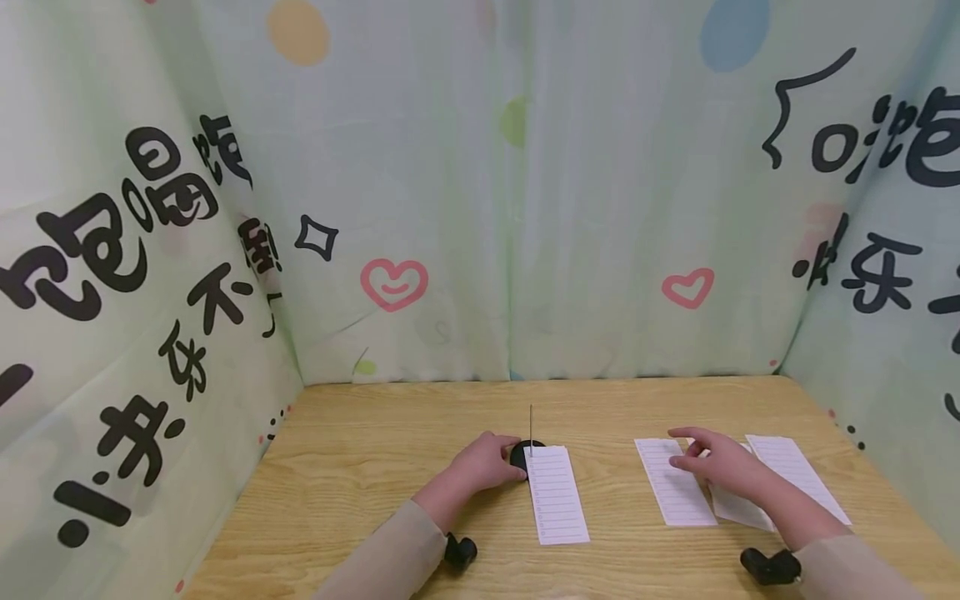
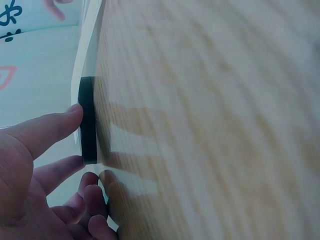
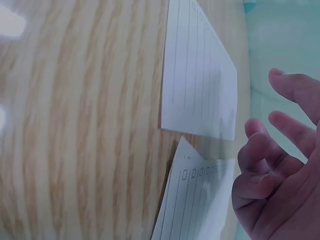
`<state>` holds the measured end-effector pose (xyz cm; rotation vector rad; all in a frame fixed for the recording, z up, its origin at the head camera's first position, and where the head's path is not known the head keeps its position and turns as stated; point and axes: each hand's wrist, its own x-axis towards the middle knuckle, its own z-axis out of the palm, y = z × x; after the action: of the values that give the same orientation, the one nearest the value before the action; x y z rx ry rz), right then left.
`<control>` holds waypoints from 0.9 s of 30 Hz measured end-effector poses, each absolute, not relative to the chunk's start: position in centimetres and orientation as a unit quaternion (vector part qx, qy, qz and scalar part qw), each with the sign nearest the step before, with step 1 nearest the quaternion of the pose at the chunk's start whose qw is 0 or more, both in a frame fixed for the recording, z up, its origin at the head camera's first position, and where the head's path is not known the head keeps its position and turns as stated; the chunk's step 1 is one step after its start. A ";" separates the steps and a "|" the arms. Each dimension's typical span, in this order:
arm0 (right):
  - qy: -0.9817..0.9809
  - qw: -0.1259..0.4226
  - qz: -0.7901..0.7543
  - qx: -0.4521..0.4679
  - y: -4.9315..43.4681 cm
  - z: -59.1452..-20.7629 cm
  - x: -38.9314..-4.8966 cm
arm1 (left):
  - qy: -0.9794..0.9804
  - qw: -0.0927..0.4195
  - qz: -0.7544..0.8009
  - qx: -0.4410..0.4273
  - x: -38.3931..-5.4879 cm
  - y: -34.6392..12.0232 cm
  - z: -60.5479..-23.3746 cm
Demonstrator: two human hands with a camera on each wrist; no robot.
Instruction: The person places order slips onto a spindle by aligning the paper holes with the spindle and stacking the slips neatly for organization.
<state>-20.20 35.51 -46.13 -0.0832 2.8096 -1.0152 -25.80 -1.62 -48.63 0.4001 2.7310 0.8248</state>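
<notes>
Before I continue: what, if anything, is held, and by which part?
The left hand pinches the black base by its rim; the right hand holds nothing.

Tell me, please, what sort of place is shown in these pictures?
Probably a small curtained-off workspace: printed curtains hang around a wood-grained table on three visible sides, and lined paper slips lie on it.

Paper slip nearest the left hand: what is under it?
The slip overlaps the black base, whose uncovered edge shows; wooden table shows around them. Anything directly beneath the slip is hidden.
</notes>
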 end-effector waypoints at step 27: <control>0.959 0.130 -0.254 -0.003 36.1 -46.6 -22.9 | 0.940 0.139 0.281 0.137 -25.6 -1.7 -48.1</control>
<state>-22.88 36.08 -46.58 -0.0097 2.7860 -0.7369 -25.61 -1.67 -48.14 0.3970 2.7161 0.8115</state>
